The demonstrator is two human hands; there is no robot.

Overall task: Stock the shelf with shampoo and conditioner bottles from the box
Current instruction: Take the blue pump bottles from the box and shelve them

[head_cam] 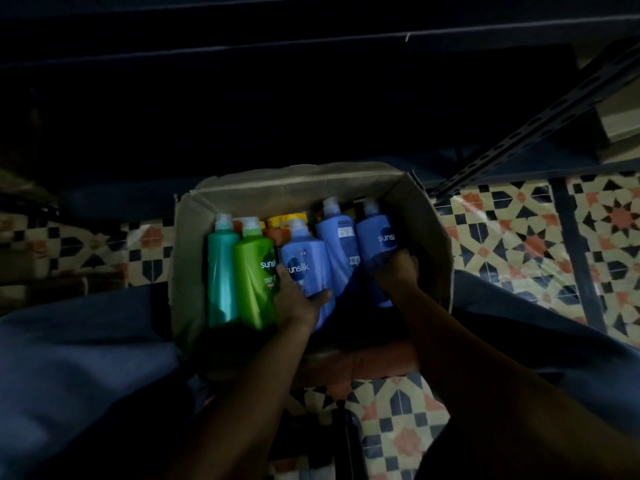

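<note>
I look down into a dim aisle: a dark shelf (311,98) rises ahead over a patterned tile floor (519,237). Below it sits an open cardboard box (426,216) holding upright bottles: teal, green (254,282), orange caps behind, three blue. My left hand (298,299) wraps its fingers and thumb around the nearest blue bottle (304,261). My right hand (398,268) curls around the lower part of the far-right blue bottle (375,237); its fingertips are hidden. The bottles stand packed touching, so I judge that lifting two at once could drag or tip a neighbour, and the poor light may spoil my aim at the shelf.
</note>
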